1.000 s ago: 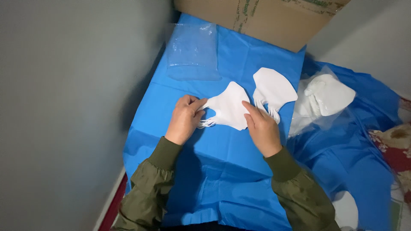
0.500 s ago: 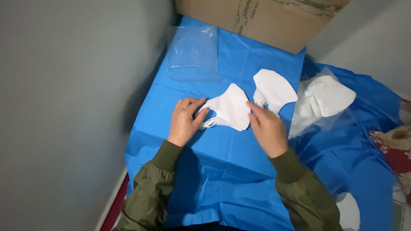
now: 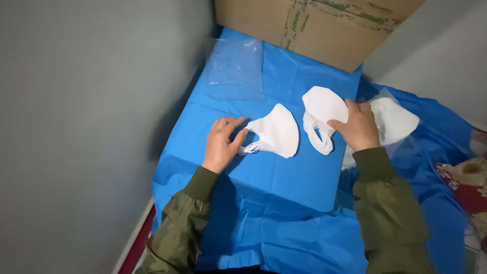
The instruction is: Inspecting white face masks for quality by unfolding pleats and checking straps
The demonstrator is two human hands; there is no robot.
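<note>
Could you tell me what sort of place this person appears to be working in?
Probably a small makeshift packing corner in a home: a blue sheet covers the work surface between grey walls, a cardboard box stands behind, and white face masks lie beside a clear plastic bag.

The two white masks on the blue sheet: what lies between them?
Only a bare strip of blue sheet separates the left mask from the right mask, as the head view shows.

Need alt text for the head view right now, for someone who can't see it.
Two hands work on a blue sheet: the left hand touches the ear loops of a white mask, the right hand rests on a second mask. A clear bag and a cardboard box lie beyond, more bagged masks to the right.
</note>
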